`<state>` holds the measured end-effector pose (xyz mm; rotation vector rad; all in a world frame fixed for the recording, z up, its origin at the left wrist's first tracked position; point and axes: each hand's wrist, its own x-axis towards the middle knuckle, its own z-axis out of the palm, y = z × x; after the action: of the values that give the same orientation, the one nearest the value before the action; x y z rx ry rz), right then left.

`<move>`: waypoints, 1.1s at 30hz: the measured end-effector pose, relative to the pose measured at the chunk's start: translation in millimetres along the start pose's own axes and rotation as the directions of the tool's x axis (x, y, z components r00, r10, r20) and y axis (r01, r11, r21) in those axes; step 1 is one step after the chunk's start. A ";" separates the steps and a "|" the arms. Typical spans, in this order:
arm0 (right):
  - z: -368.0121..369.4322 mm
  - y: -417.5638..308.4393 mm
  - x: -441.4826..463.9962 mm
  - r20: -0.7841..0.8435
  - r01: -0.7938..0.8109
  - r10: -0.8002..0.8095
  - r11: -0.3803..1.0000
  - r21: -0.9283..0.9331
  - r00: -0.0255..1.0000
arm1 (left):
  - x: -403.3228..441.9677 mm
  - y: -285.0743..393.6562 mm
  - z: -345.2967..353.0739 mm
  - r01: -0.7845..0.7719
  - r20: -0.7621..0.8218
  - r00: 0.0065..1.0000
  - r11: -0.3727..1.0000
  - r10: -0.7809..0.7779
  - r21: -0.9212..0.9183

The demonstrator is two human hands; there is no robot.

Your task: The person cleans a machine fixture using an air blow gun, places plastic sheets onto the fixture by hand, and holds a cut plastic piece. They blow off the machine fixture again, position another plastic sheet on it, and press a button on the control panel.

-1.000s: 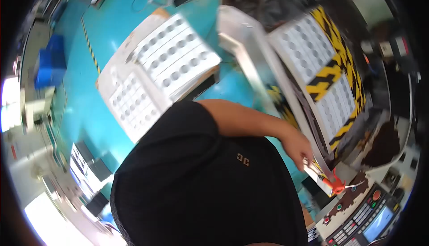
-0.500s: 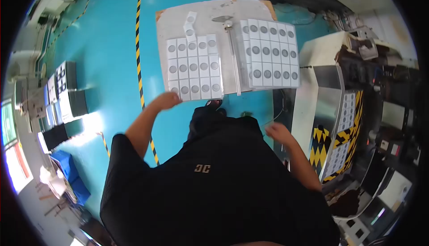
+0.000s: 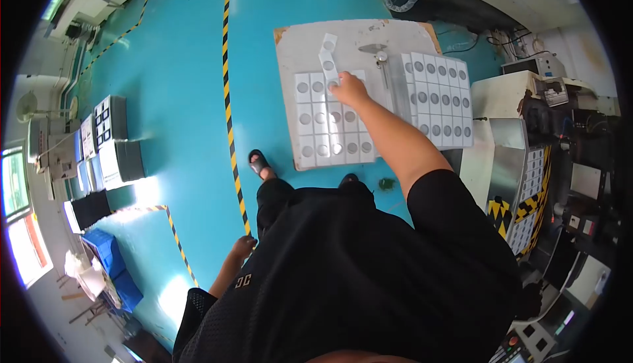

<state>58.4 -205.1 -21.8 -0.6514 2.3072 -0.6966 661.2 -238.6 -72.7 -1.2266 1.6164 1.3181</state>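
Observation:
My right hand (image 3: 349,90) reaches over the grey board (image 3: 300,48), its fingers pressed together at the top of the left sheet of white squares with grey discs (image 3: 321,129). Its fingertips are beside the lower end of a short, crooked strip of similar squares (image 3: 328,55). Whatever lies between them is too small to make out. On the board's right side is a stack of such sheets (image 3: 442,102), with a metal tool (image 3: 382,57) to its left. My left hand (image 3: 244,247) hangs low at my side, fingers curled, nothing visible in it.
Yellow-black floor tape (image 3: 228,92) runs left of the board. A machine with a metal panel (image 3: 509,144) stands at right, holding more disc sheets (image 3: 533,177). Blue bins (image 3: 113,264) and dark-topped boxes (image 3: 122,158) are at left. My sandalled foot (image 3: 260,164) is beside the tape.
The view has swung from the machine to the board. My right hand has moved from near the machine to the left sheet. My left hand has dropped from the board's near edge to my side.

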 end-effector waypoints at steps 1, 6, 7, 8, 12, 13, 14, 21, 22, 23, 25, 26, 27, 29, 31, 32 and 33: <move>5.7 -6.9 15.3 -0.085 -0.011 0.002 0.994 -0.104 0.996 | -24.8 45.0 -22.3 0.143 -0.067 0.981 0.914 -0.181 -0.379; 40.7 -39.6 82.8 -0.343 -0.256 0.136 0.908 -0.332 0.929 | 51.6 -80.1 -165.5 -0.436 -0.132 0.890 0.899 0.436 0.033; 43.8 -42.8 86.9 -0.357 -0.282 0.161 0.904 -0.320 0.920 | 21.5 -58.7 -194.7 -0.250 -0.180 0.958 0.958 0.223 -0.143; 46.6 -42.8 93.5 -0.376 -0.316 0.194 0.902 -0.295 0.906 | -15.1 -22.9 -236.1 -0.055 -0.189 0.982 0.952 -0.003 -0.301; 40.6 -35.7 104.5 -0.292 -0.280 0.202 0.926 -0.255 0.935 | -8.3 -54.8 -342.2 0.107 -0.228 0.956 0.944 -0.184 -0.313; 46.6 -33.0 108.5 -0.319 -0.245 0.156 0.933 -0.263 0.935 | -0.4 -48.6 -367.1 0.061 -0.252 0.961 0.979 -0.110 -0.195; 48.4 -52.0 103.4 -0.289 -0.231 0.211 0.972 -0.038 0.934 | 6.2 -25.0 -390.5 -0.078 -0.280 0.959 0.988 0.036 -0.137; 81.5 -310.2 18.6 0.077 -0.027 -0.061 0.580 0.814 0.995 | 1.0 258.9 -455.6 -0.678 -0.141 0.722 0.651 0.678 -0.343; 82.8 -339.1 11.2 0.103 -0.011 -0.141 0.539 0.842 0.985 | -5.4 293.6 -463.1 -0.726 -0.081 0.650 0.586 0.755 -0.360; 87.4 -359.3 11.9 0.173 -0.051 -0.209 0.487 0.872 0.962 | -16.3 325.0 -469.9 -0.766 -0.065 0.564 0.492 0.823 -0.414; 87.8 -398.3 15.4 0.218 -0.074 -0.310 0.418 0.906 0.925 | -24.1 370.2 -483.4 -0.765 -0.003 0.411 0.343 0.912 -0.545; 84.4 -411.0 23.8 0.237 -0.085 -0.366 0.385 0.919 0.900 | -25.9 387.2 -492.1 -0.747 0.016 0.323 0.265 0.946 -0.610; 80.1 -420.1 37.2 0.235 -0.082 -0.395 0.366 0.927 0.888 | -28.6 401.8 -502.6 -0.736 -0.013 0.339 0.257 0.941 -0.626; 66.3 -435.5 70.0 0.223 -0.073 -0.451 0.326 0.943 0.864 | -27.7 432.6 -524.4 -0.717 -0.063 0.367 0.239 0.928 -0.655; 47.4 -452.5 101.8 0.209 -0.029 -0.491 0.348 0.937 0.846 | -18.4 459.8 -548.0 -0.698 -0.099 0.351 0.190 0.931 -0.690; 38.3 -459.9 115.9 0.206 -0.010 -0.510 0.360 0.933 0.835 | -15.1 472.0 -558.5 -0.687 -0.118 0.345 0.164 0.931 -0.708; 26.8 -465.2 134.6 0.217 0.007 -0.516 0.397 0.918 0.829 | -9.9 488.5 -568.2 -0.694 -0.157 0.336 0.131 0.929 -0.708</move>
<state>109.4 -637.4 192.2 -0.5654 1.0523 -1.5675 222.6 -773.7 215.3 -0.1540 1.6022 2.9068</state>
